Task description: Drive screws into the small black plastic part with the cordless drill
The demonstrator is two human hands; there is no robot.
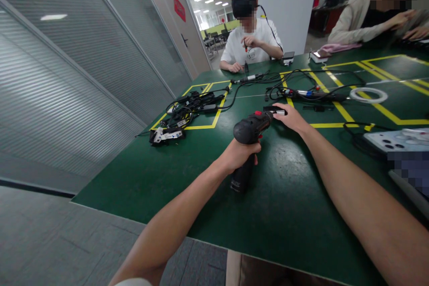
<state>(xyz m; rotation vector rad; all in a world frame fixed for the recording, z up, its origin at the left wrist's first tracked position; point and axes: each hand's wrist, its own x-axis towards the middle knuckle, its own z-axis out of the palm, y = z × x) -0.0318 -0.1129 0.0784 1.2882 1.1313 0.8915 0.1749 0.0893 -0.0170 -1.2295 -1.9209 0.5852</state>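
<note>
My left hand is wrapped round the grip of a black cordless drill with a red button on top. The drill's front end points away and to the right. At its tip, my right hand pinches a small black and silver piece, with thumb and fingers closed on it. Whether the drill's bit touches that piece, I cannot tell. Both hands are just above the green table.
Tangled black cables lie left inside yellow tape, near a black-and-white part. Rightward are a cabled black tool, a white coil and a phone. A person opposite holds a small tool; another person sits right.
</note>
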